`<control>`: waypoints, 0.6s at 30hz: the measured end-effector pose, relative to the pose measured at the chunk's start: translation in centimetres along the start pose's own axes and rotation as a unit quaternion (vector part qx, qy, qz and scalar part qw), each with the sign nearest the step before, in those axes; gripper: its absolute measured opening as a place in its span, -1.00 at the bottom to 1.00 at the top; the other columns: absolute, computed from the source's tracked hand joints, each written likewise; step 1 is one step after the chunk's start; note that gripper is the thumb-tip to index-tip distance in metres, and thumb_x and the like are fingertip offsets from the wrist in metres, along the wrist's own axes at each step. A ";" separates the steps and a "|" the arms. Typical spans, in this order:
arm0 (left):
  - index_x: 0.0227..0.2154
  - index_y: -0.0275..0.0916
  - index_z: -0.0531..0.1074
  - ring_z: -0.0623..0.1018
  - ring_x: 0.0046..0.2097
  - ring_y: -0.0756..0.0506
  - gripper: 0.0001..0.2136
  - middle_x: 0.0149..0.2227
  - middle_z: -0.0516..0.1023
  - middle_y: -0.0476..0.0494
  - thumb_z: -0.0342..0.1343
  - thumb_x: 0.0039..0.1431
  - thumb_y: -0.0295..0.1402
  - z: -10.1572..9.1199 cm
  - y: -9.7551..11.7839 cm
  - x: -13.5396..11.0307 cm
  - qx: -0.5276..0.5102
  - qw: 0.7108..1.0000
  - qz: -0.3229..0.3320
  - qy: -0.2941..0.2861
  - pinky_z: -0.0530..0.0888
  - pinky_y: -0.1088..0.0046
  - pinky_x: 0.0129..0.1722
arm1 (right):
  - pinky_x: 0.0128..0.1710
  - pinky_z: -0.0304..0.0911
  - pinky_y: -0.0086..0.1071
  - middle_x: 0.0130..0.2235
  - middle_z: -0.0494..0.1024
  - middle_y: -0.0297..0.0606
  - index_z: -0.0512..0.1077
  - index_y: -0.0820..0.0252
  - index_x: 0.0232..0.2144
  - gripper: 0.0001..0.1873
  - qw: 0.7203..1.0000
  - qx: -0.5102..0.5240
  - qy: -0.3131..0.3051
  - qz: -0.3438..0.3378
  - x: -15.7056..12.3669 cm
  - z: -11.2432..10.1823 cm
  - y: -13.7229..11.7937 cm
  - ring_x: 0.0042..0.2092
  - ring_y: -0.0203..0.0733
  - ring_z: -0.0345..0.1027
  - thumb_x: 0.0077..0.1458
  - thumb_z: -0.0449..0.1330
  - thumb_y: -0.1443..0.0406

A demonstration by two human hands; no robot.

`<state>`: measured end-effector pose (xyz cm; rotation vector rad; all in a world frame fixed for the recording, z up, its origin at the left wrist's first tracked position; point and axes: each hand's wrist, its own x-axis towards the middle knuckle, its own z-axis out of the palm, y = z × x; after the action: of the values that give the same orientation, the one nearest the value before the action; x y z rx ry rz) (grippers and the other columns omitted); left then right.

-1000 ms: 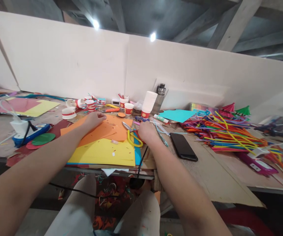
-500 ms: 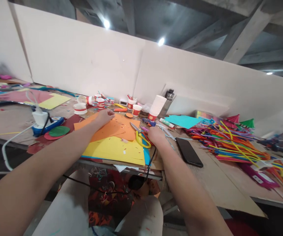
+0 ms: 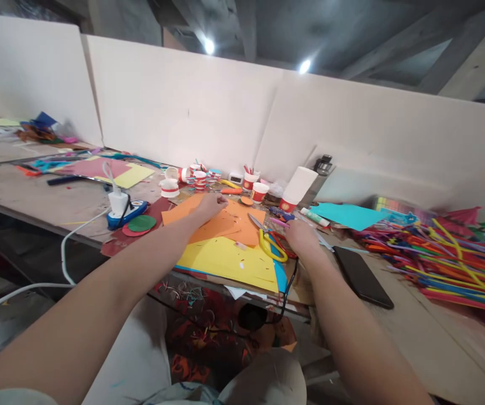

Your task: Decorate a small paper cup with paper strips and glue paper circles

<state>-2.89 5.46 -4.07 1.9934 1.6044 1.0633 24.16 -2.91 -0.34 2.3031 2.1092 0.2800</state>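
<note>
My left hand [image 3: 210, 206] lies on a sheet of orange paper [image 3: 219, 222], its fingers curled down at the sheet's far edge. Under the orange sheets is a larger yellow sheet [image 3: 229, 260] on a blue one, reaching the table's front edge. My right hand [image 3: 302, 236] rests on the table just right of scissors with yellow handles [image 3: 271, 246]. Its fingers are curled away from me, and what they hold, if anything, is hidden. A black phone [image 3: 363, 275] lies flat to the right of my right wrist.
Red-and-white paper cups [image 3: 259, 192], a white cup stack [image 3: 297, 188], a glue stick [image 3: 314, 217] and teal paper [image 3: 347, 215] stand along the back. A heap of coloured straws [image 3: 445, 259] fills the right. A power strip [image 3: 126, 212] with a white cable sits left. My knees are below the table edge.
The view has swung to the left, showing more of the left table and less of the straws. Both hands stay where they were on the paper and beside the scissors.
</note>
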 end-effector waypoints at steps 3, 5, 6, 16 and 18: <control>-0.35 -0.29 0.59 0.56 -0.29 -0.11 -0.84 -0.35 0.64 -0.16 0.13 0.11 -0.38 0.1 0.0 0.0 -0.016 1.000 0.008 -0.002 0.38 0.43 -0.27 | -0.08 0.24 -0.37 -0.05 0.56 0.06 0.51 0.36 -0.11 -0.64 0.999 0.011 0.034 0.003 -0.2 -0.4 0.8 0.01 -0.06 0.44 0.30 -0.07 0.34; -0.39 -0.27 0.58 0.55 -0.31 -0.11 -0.86 -0.37 0.63 -0.14 0.13 0.09 -0.37 0.3 0.1 0.0 -0.027 1.000 0.012 -0.007 0.36 0.43 -0.30 | -0.05 0.23 -0.37 -0.01 0.54 0.04 0.47 0.32 -0.04 -0.60 0.997 0.021 0.067 0.023 -0.5 -0.8 1.5 0.04 -0.08 0.42 0.32 -0.11 0.31; -0.42 -0.26 0.57 0.55 -0.33 -0.11 -0.87 -0.40 0.63 -0.13 0.14 0.08 -0.36 0.4 0.1 -0.1 -0.032 0.999 0.014 -0.011 0.35 0.43 -0.32 | -0.05 0.23 -0.36 -0.01 0.54 0.04 0.46 0.31 -0.01 -0.59 0.995 0.029 0.085 0.043 -0.6 -0.9 2.0 0.04 -0.07 0.41 0.32 -0.12 0.30; -0.51 -0.22 0.52 0.52 -0.36 -0.10 -0.86 -0.45 0.60 -0.09 0.14 0.05 -0.31 0.4 0.9 -0.7 -0.054 0.998 0.026 -0.034 0.32 0.43 -0.34 | -0.11 0.34 -0.28 -0.01 0.52 0.20 0.47 0.43 -0.03 -0.63 0.971 0.041 0.042 0.230 -0.4 1.1 5.2 0.02 0.07 0.47 0.23 0.03 0.32; -0.52 -0.22 0.52 0.53 -0.35 -0.11 -0.86 -0.45 0.59 -0.09 0.14 0.05 -0.30 0.3 1.0 -0.8 -0.053 0.998 0.029 -0.036 0.32 0.43 -0.33 | -0.10 0.35 -0.28 0.00 0.51 0.19 0.45 0.42 0.01 -0.61 0.974 0.035 0.026 0.222 -0.3 1.6 4.9 0.02 0.06 0.47 0.23 0.04 0.29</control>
<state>-2.05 4.47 -3.80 1.9967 1.4312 1.0610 29.23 -3.53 -1.31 2.8183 1.6179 0.2719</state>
